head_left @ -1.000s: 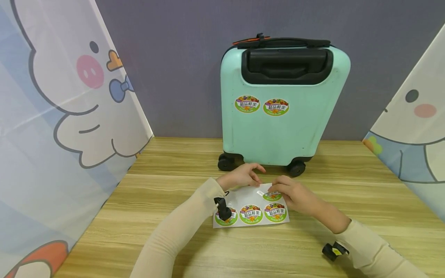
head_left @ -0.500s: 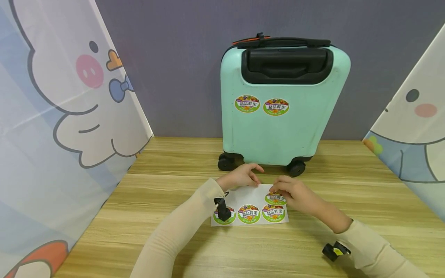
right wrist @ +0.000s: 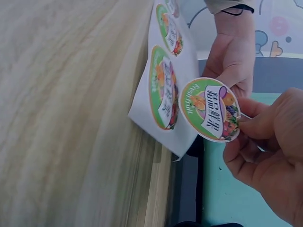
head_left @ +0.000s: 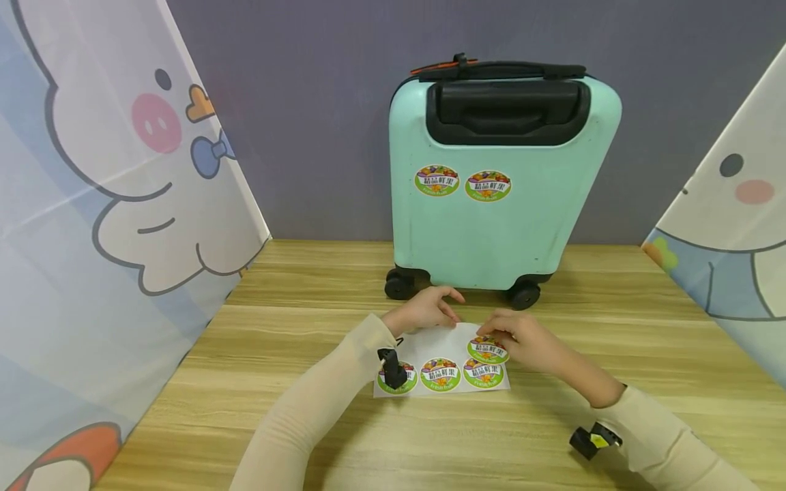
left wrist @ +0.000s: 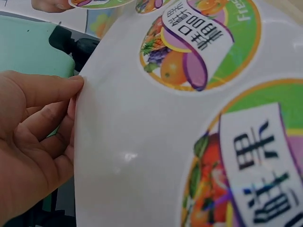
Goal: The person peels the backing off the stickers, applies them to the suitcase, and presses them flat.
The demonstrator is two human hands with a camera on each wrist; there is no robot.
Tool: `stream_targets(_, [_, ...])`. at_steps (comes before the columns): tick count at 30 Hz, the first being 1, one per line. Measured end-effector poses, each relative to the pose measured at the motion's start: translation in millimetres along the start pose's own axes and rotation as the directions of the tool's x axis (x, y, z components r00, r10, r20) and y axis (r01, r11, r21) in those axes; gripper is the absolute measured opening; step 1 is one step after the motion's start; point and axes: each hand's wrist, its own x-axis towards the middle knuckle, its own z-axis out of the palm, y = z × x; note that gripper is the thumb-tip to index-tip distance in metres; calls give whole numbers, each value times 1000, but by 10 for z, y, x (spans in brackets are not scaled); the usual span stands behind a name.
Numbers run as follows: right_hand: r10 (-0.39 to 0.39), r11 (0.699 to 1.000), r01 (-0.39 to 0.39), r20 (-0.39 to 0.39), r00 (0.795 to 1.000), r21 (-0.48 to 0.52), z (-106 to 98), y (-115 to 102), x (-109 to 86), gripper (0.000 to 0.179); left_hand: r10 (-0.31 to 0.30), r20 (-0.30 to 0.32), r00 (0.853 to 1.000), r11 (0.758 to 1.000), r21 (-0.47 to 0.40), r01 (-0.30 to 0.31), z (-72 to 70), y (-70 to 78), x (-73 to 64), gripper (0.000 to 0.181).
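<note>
My left hand pinches the far edge of a white sticker sheet between thumb and fingers, as the left wrist view shows too. Between thumb and fingertips of my right hand is the edge of a round fruit sticker, lifted off the sheet in the right wrist view. Several matching stickers lie in a row along the sheet's near side. Behind the hands stands a mint-green suitcase, with two such stickers side by side on its front.
The suitcase rests on black wheels on a wood-grain table, against a grey backdrop. Cartoon-printed panels rise along the left and right sides.
My right hand has peeled the upper right sticker from the sheet, and more of it shows now. The sheet has shifted slightly; my left hand stays nearly still.
</note>
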Motion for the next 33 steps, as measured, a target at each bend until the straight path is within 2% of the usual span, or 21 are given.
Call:
stream_targets(4, [74, 996, -76, 39, 997, 49, -36, 1, 32, 32, 10, -16, 1000, 999, 54, -9, -28, -14, 0, 47])
stream_targets(12, [74, 996, -75, 34, 997, 49, -59, -6, 108, 27, 51, -9, 999, 990, 130, -49, -70, -81, 5, 37])
stream_targets(20, [109, 991, -110, 21, 994, 70, -75, -23, 148, 27, 95, -9, 995, 989, 113, -93, -54, -121, -47, 30])
stream_targets(25, [120, 990, -119, -5, 993, 74, -88, -37, 170, 29, 138, -28, 990, 989, 48, -136, -17, -169, -110, 27])
stream_targets(29, [134, 988, -132, -24, 991, 75, -93, -36, 191, 29, 134, -57, 989, 986, -88, -139, 20, -203, -151, 24])
stream_targets(33, [155, 986, -152, -40, 987, 69, -103, -36, 210, 30, 103, -88, 991, 968, -219, -120, 59, -195, -200, 23])
